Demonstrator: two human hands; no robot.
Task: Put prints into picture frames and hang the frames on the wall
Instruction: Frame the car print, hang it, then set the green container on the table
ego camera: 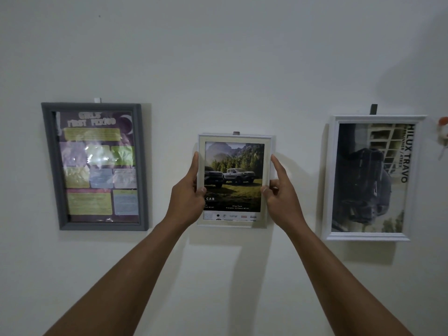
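Observation:
A small white frame [234, 139] with a print of two pickup trucks in a forest sits against the white wall, under a small hook [236, 133]. My left hand [188, 192] grips its left edge, thumb on the front. My right hand [281, 187] grips the right edge, thumb on the front and index finger stretched up along the side. A grey frame [49, 166] with a purple poster hangs on the wall to the left. A larger white frame [329, 178] with a dark truck print turned sideways hangs to the right.
A white hook [97, 100] shows above the grey frame and a dark hook [373, 109] above the right one. A small orange and white object [443, 132] is fixed to the wall at the far right edge.

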